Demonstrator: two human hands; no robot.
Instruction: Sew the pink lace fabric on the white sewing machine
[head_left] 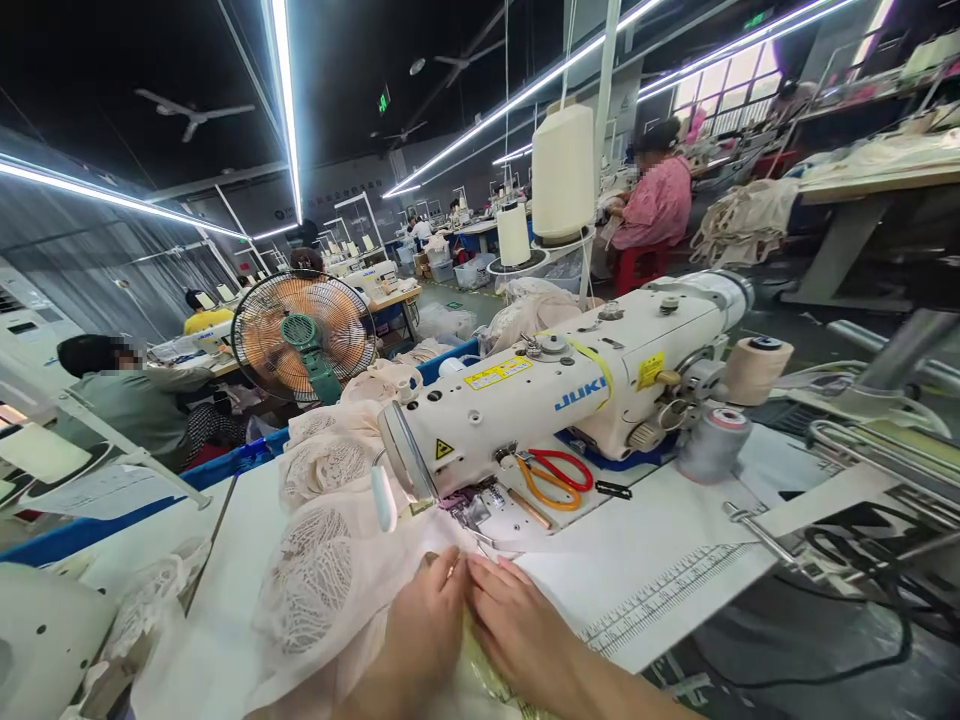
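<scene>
A white JUKI sewing machine [510,385] stands ahead of my hands, its presser foot [474,515] just beyond my fingertips. My left hand [429,615] is closed, its thumb and fingers pinching pale lace fabric [311,575]. Against it, my right hand [517,615] has its fingers pressed together on the same fabric, close to the left thumb. The cloth spreads left over the table, with patterned lace panels in it. A shiny yellowish strip [484,665] hangs below between my wrists; its kind is unclear.
Scissors [555,478] with red and orange handles lie by the machine bed. Thread cones [714,445] stand at right, and a printed ruler [667,590] runs along the table edge. Beyond the table are a fan [304,335], more piled lace and seated people [652,200].
</scene>
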